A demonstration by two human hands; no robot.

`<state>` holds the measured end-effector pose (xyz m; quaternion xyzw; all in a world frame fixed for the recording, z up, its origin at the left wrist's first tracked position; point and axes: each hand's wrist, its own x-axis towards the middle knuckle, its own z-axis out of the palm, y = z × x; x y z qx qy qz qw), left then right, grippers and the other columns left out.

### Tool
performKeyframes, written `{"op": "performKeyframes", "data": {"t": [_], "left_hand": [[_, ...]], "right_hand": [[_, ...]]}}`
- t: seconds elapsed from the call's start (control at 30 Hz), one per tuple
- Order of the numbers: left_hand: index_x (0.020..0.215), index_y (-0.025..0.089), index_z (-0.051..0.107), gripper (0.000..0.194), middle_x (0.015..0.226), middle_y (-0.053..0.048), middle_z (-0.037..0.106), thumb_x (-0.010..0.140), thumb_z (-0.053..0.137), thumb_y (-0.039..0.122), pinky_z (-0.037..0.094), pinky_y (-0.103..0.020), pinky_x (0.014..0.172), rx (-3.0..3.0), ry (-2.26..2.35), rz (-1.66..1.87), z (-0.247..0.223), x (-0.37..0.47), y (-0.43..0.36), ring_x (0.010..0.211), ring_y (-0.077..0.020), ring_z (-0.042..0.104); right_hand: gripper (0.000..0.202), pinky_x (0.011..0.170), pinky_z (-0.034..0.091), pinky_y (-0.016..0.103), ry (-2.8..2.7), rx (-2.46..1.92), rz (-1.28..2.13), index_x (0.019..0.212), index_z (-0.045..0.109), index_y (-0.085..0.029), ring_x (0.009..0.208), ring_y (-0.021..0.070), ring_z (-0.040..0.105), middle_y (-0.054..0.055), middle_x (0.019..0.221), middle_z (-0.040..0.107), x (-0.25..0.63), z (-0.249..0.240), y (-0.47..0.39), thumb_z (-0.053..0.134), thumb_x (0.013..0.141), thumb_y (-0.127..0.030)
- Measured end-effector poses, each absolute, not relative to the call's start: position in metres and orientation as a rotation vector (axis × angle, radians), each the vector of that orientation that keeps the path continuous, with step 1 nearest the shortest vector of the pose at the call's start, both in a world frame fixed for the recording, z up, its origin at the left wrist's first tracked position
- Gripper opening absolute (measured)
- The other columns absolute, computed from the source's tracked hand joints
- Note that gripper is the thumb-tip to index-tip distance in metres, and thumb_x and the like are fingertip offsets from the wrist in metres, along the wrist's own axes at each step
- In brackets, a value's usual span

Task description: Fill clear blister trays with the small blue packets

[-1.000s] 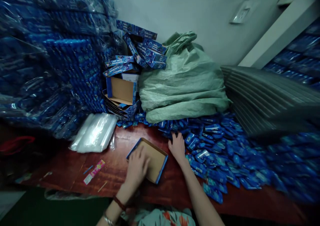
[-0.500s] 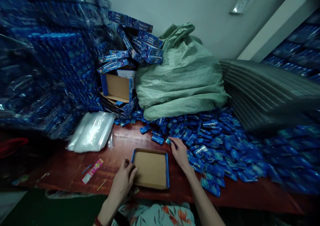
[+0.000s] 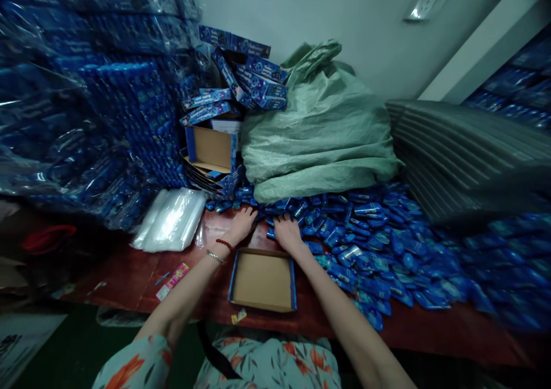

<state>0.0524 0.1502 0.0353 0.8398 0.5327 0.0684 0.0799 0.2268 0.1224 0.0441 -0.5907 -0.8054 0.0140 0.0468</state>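
In the head view, the person's left hand [image 3: 243, 222] reaches across the glossy dark-red tabletop [image 3: 129, 274], its fingertips at the near edge of a loose heap of small, shiny blue plastic packets [image 3: 365, 240]. The right hand [image 3: 286, 231] lies just beside it, fingers bent over packets at the heap's left part; whether either hand grasps one I cannot tell. The heap spreads from below the bulging pale-green woven sack [image 3: 318, 136] toward the right. A shallow, rectangular, blue-edged cardboard tray [image 3: 263, 280] with a bare brown inside lies flat between the forearms, nearer the body, touched by neither hand. Left of the left hand lie a stack of clear plastic bags [image 3: 172, 220] and, nearer the body, a narrow pink printed strip [image 3: 173, 281].
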Motion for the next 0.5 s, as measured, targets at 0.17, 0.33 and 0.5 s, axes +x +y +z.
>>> {"op": "performKeyframes", "data": {"t": [0.17, 0.33, 0.5], "left_hand": [[0.125, 0.018, 0.046, 0.042, 0.116, -0.011, 0.053, 0.087, 0.033, 0.006, 0.041, -0.038, 0.095, 2.516, 1.542, 0.245, 0.023, 0.035, 0.141, 0.105, -0.0204, 0.05], [0.135, 0.018, 0.034, 0.046, 0.128, -0.012, 0.048, 0.09, 0.039, 0.023, 0.041, -0.04, 0.096, 2.436, 1.624, 0.325, 0.032, 0.021, 0.12, 0.115, -0.0228, 0.048], [0.116, 0.019, 0.053, 0.036, 0.109, -0.015, 0.059, 0.092, 0.031, 0.035, 0.05, -0.038, 0.083, 2.217, 1.866, 0.385, 0.044, 0.021, 0.066, 0.099, -0.025, 0.06]], "right_hand": [[0.025, 0.085, 0.037, 0.037, -2.49, -1.784, 0.013, 0.105, 0.059, -0.013, 0.106, 0.0273, 0.046, 0.017, 0.108, 0.061, 0.234, 0.04, 0.118, 0.048, 0.083, -0.017], [0.027, 0.08, 0.04, 0.036, -2.434, -1.777, -0.014, 0.107, 0.058, -0.012, 0.1, 0.0266, 0.049, 0.017, 0.104, 0.061, 0.232, 0.033, 0.114, 0.043, 0.084, -0.012], [0.031, 0.078, 0.044, 0.033, -2.384, -1.738, -0.012, 0.115, 0.056, -0.013, 0.096, 0.0231, 0.054, 0.014, 0.106, 0.062, 0.235, 0.031, 0.102, 0.041, 0.088, -0.013]]}}
